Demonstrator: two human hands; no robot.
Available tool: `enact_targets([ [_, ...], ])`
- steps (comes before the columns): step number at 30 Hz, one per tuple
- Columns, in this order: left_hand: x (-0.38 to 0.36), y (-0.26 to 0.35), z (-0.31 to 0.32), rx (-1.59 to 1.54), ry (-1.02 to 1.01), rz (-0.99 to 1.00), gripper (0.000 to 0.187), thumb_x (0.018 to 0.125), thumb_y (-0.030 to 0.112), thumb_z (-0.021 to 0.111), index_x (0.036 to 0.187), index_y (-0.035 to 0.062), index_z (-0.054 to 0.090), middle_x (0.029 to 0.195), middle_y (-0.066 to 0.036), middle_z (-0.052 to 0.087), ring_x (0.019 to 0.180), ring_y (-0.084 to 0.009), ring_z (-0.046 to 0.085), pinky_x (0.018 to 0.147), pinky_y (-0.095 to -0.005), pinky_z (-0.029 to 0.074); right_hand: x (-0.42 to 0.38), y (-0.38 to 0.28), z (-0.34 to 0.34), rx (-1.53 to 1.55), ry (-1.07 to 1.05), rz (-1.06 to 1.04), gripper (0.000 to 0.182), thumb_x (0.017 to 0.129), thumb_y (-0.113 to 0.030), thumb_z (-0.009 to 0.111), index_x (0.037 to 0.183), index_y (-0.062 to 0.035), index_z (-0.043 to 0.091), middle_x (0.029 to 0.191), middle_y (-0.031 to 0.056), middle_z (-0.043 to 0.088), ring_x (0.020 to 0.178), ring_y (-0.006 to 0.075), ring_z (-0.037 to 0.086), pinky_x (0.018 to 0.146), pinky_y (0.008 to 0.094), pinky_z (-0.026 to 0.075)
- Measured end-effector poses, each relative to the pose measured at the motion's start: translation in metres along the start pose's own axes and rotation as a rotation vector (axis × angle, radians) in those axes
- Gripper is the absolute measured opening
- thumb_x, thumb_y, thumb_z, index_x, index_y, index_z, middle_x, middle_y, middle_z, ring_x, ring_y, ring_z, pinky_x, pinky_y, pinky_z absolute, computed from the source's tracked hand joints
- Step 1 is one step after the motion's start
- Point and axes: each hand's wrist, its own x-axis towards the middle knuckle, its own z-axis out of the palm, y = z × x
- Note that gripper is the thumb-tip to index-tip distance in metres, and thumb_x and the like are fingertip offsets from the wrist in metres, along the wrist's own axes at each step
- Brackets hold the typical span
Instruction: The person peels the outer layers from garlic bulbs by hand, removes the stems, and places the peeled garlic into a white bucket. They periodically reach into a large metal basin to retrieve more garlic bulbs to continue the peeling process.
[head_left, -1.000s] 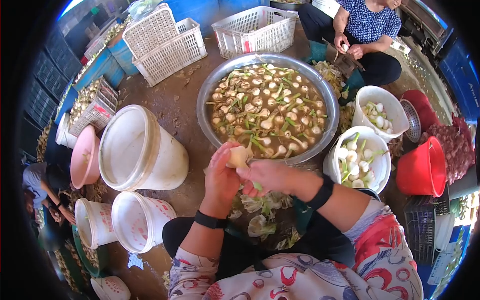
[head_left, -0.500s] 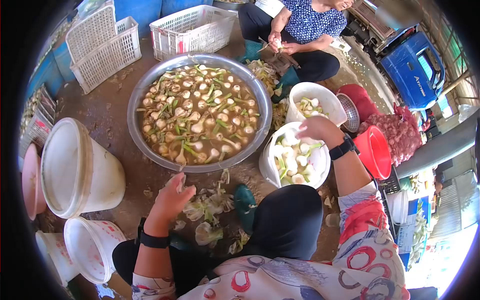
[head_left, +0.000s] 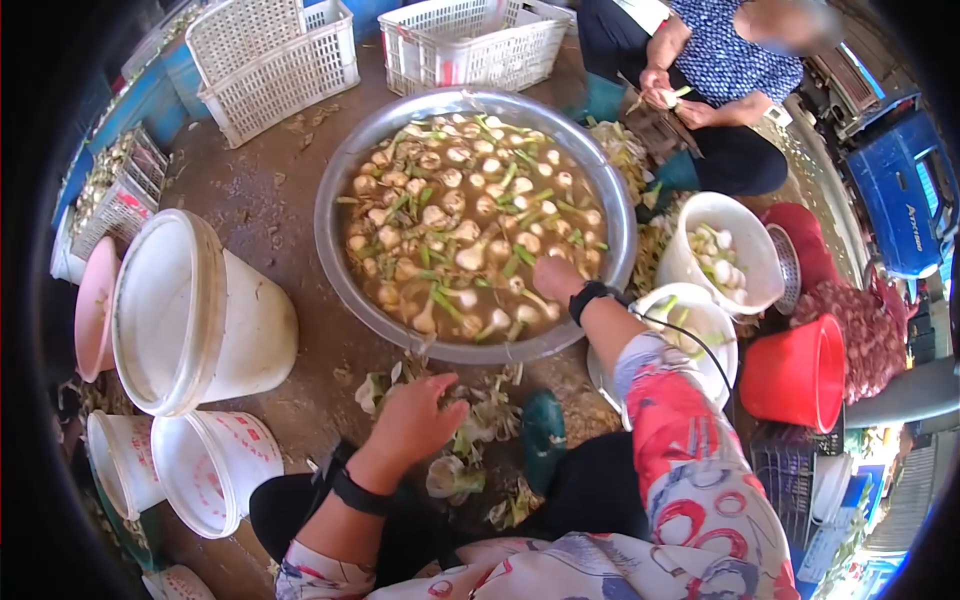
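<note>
A wide metal basin (head_left: 335, 215) on the ground holds muddy brown water with many pale bulbs with green stalks (head_left: 450, 210). My right hand (head_left: 558, 278), with a black band on its wrist, reaches into the basin's near right side, fingers down among the bulbs; what it grips is hidden. Nearer to me, my left hand (head_left: 415, 418) rests with fingers spread on a heap of green-white peelings (head_left: 470, 440). A white bucket of cleaned bulbs (head_left: 700, 320) stands right of my right forearm, which partly covers it.
Another person (head_left: 720, 70) sits beyond the basin, working on a bulb. A second white bucket of bulbs (head_left: 720, 250), a red bucket (head_left: 800, 375), a big white bucket tipped on its side (head_left: 200, 310), smaller white buckets (head_left: 210, 470) and white crates (head_left: 270, 60) ring the basin.
My right hand left the white bucket of cleaned bulbs and moved left into the basin. The left hand stayed low over the peelings. One second ago both hands held one bulb.
</note>
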Motion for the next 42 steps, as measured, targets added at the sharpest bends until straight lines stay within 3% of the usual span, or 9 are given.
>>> enact_targets([
  [2, 0.005, -0.005, 0.000, 0.046, 0.075, -0.003, 0.038, 0.074, 0.026, 0.055, 0.103, 0.0011, 0.053, 0.096, -0.019, 0.056, 0.092, -0.0332, 0.052, 0.080, -0.0381, 0.041, 0.001, -0.023, -0.003, -0.268, -0.276, -0.050, 0.024, 0.072, -0.016, 0.047, 0.084, -0.0026, 0.064, 0.088, 0.0153, 0.061, 0.082, 0.0313, 0.058, 0.071, 0.0388, 0.045],
  [8, 0.020, -0.005, -0.012, -0.147, 0.153, -0.085, 0.033, 0.072, 0.020, 0.059, 0.101, 0.0031, 0.054, 0.091, -0.017, 0.057, 0.084, -0.0302, 0.055, 0.074, -0.0342, 0.044, 0.039, -0.030, 0.064, -0.093, 0.015, -0.013, 0.021, 0.076, -0.019, 0.050, 0.076, -0.0043, 0.065, 0.084, 0.0163, 0.061, 0.075, 0.0312, 0.059, 0.063, 0.0398, 0.046],
  [12, 0.031, 0.002, -0.009, -0.466, 0.379, -0.140, 0.039, 0.073, 0.011, 0.060, 0.110, 0.0065, 0.048, 0.085, -0.011, 0.058, 0.073, -0.0197, 0.057, 0.066, -0.0281, 0.046, -0.010, -0.091, -0.065, 1.187, -0.040, 0.158, 0.019, 0.084, -0.022, 0.049, 0.091, -0.0059, 0.055, 0.068, 0.0043, 0.056, 0.060, 0.0125, 0.051, 0.053, 0.0262, 0.043],
  [18, 0.019, 0.019, -0.021, -1.132, 0.269, 0.169, 0.045, 0.079, 0.012, 0.057, 0.120, 0.0074, 0.038, 0.077, -0.001, 0.054, 0.061, -0.0109, 0.053, 0.057, -0.0212, 0.044, -0.090, -0.171, -0.091, 1.861, -0.015, -0.004, 0.021, 0.085, -0.016, 0.048, 0.103, -0.0051, 0.048, 0.067, 0.0001, 0.053, 0.051, 0.0106, 0.046, 0.046, 0.0228, 0.041],
  [24, -0.030, 0.024, -0.040, -1.486, 0.189, 0.173, 0.033, 0.086, 0.030, 0.045, 0.111, 0.0083, 0.040, 0.092, -0.010, 0.058, 0.077, -0.0221, 0.060, 0.058, -0.0265, 0.047, -0.189, -0.179, -0.134, 0.752, 0.179, -0.270, 0.035, 0.083, -0.032, 0.048, 0.111, -0.0120, 0.053, 0.096, 0.0138, 0.055, 0.085, 0.0227, 0.057, 0.065, 0.0288, 0.045],
  [26, -0.042, 0.029, -0.042, -1.494, 0.206, 0.157, 0.034, 0.086, 0.029, 0.048, 0.111, 0.0073, 0.040, 0.094, -0.007, 0.057, 0.077, -0.0172, 0.060, 0.060, -0.0243, 0.047, -0.206, -0.183, -0.135, 0.335, 0.656, -0.500, 0.028, 0.081, -0.030, 0.050, 0.100, -0.0112, 0.059, 0.094, 0.0129, 0.056, 0.083, 0.0264, 0.055, 0.068, 0.0311, 0.044],
  [32, -0.068, 0.042, -0.037, -1.284, 0.330, 0.172, 0.033, 0.086, 0.025, 0.045, 0.113, 0.0056, 0.040, 0.095, -0.009, 0.055, 0.076, -0.0169, 0.059, 0.060, -0.0252, 0.048, -0.237, -0.202, -0.142, 0.269, 0.618, -0.678, 0.025, 0.078, -0.025, 0.054, 0.092, -0.0072, 0.062, 0.088, 0.0115, 0.058, 0.076, 0.0257, 0.055, 0.066, 0.0308, 0.044],
  [35, -0.054, 0.028, -0.029, -1.040, 0.395, 0.294, 0.037, 0.082, 0.023, 0.052, 0.113, 0.0056, 0.043, 0.085, -0.007, 0.056, 0.070, -0.0106, 0.055, 0.059, -0.0252, 0.047, -0.246, -0.219, -0.152, 0.477, 0.366, -0.344, 0.025, 0.074, -0.021, 0.056, 0.091, -0.0026, 0.060, 0.074, 0.0115, 0.058, 0.066, 0.0228, 0.055, 0.060, 0.0295, 0.042],
  [42, -0.072, 0.034, -0.037, -0.307, 0.617, 0.230, 0.030, 0.075, 0.019, 0.056, 0.100, 0.0025, 0.050, 0.069, -0.021, 0.056, 0.066, -0.0349, 0.056, 0.058, -0.0400, 0.044, -0.240, -0.210, -0.134, 0.299, 0.339, -0.413, 0.013, 0.073, -0.010, 0.052, 0.078, 0.0017, 0.056, 0.064, 0.0143, 0.052, 0.061, 0.0277, 0.051, 0.057, 0.0354, 0.040],
])
